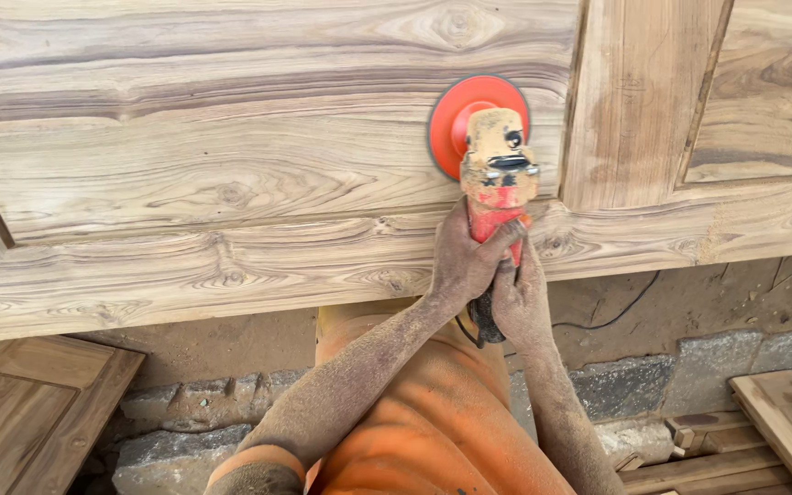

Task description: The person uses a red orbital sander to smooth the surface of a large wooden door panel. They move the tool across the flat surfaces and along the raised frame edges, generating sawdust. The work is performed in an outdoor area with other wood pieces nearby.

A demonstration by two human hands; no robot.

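Both my hands are wrapped around the red body of a sander (497, 188), and both are coated in fine dust. My left hand (463, 261) grips the body from the left side, fingers curled tight across the front of it. My right hand (520, 302) is closed around the rear of the handle just below, touching my left, with a black cord (598, 323) trailing out from under it toward the right. The sander's round orange disc (456, 115) lies against a large wooden door panel (231, 174), close to the right end of the raised centre field and just beside an upright rail (634, 101). The panel lies across in front of me, its lower rail nearest my body. Below its edge I see bare dirt ground, a row of grey stone blocks (185, 412), another wooden panel (29, 403) at lower left and stacked boards (781, 422) at lower right. My orange shirt (433, 431) fills the bottom middle.
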